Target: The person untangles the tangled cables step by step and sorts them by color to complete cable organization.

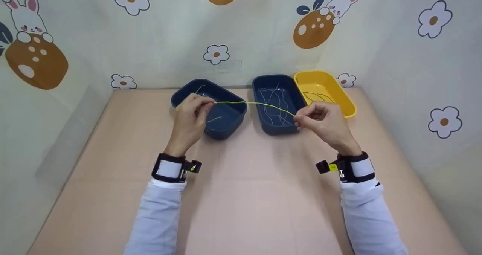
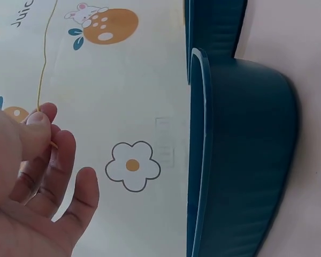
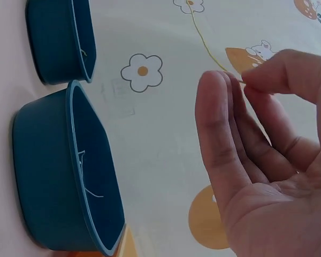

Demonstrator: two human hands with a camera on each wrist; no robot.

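Note:
A thin yellow string stretches between my two hands above the bins, sagging a little toward the right. My left hand pinches one end between thumb and forefinger, over the left blue bin. At the other end, my right hand pinches the string by thumb and fingertip, in front of the yellow bin. Both wrist views show the string leading away from the pinching fingertips. Inside the left blue bin lie short yellowish strings, partly hidden by my left hand.
A second blue bin holds several white strings and stands against the yellow bin. Dark greenish strings lie in the yellow bin. Behind the table rises a patterned wall, with side walls left and right.

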